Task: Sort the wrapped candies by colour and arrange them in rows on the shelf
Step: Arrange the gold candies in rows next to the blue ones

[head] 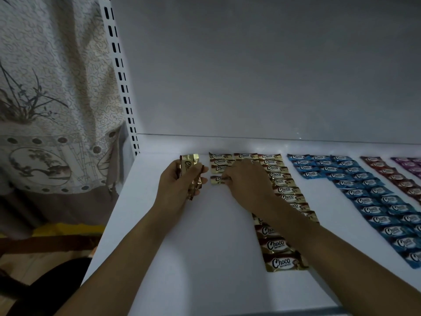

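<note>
Your right hand (pixel 245 179) and forearm hide much of the middle gold column (pixel 245 156). The fingers of your left hand (pixel 180 185) cover part of its gold candies (pixel 190 159), so their count is unclear. The purple candies (pixel 410 166) run off the right edge.

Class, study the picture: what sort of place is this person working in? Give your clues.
Probably a shop or stockroom: a white shelf with a slotted upright, and wrapped candies laid out in colour rows. A patterned curtain hangs beside it.
</note>
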`<state>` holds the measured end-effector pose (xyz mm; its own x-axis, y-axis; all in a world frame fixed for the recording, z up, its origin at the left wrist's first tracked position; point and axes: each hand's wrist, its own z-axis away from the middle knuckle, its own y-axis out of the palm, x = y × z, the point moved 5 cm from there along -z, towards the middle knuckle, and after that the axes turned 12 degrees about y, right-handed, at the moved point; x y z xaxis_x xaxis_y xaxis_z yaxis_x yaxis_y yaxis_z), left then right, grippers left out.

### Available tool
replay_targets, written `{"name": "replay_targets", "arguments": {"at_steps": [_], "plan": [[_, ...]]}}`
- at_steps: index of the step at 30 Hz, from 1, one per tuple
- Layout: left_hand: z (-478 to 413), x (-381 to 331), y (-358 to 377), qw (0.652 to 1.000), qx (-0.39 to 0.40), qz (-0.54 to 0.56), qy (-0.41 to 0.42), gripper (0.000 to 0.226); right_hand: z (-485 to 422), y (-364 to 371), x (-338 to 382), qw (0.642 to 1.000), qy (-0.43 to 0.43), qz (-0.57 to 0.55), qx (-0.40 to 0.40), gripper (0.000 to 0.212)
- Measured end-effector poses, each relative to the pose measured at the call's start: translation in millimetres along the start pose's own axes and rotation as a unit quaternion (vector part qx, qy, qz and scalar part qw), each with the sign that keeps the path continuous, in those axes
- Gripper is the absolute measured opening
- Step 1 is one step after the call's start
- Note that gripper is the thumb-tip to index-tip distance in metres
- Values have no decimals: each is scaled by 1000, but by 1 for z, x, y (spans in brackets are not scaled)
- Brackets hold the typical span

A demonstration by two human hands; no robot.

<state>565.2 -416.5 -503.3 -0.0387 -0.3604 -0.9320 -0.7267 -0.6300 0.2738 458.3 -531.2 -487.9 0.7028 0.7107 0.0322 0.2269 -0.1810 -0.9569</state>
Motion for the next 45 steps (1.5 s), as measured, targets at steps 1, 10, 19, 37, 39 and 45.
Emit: {"name": "replay_targets", "arguments": {"at_steps": [1, 10, 19, 37, 39, 45], "plan": [[0, 0, 0, 1000, -2, 0, -5, 12, -2, 0, -2, 1000, 4, -4, 0, 26], [0, -1, 3, 999, 31, -39, 3, 14, -6, -4, -18, 988, 51, -142, -27, 38], [1, -2, 6, 997, 41, -57, 23, 12, 0, -6, -33, 989, 12, -148, -5, 26], [2, -2, -1, 997, 3, 75, -28, 17, 33, -22, 37, 835, 125, -512, 159, 34], [2, -1, -2, 994, 6, 99, -43, 20, 35, -19, 44, 846, 124, -505, 116, 33], [2, 3, -2, 989, 4, 134, -60, 20, 30, -21, 27, 792, 162, -572, 136, 7]]}}
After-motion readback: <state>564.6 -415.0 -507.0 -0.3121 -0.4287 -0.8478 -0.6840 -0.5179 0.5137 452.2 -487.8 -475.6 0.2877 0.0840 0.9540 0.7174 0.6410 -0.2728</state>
